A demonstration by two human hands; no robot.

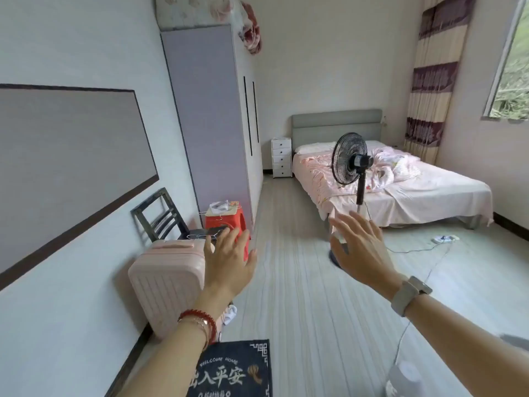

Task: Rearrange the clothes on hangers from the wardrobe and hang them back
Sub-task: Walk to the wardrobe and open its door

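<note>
Wardrobe, tall with lilac side panel and both doors closed, stood against the left wall beyond a red stool, a dark chair and a pink suitcase. Left hand and right hand were raised mid-air, each grip spread, fingers straight, holding nothing. A pedestal fan stood before the bed.

Bright daylight from the window; soft, wide-angle-warped edges.
</note>
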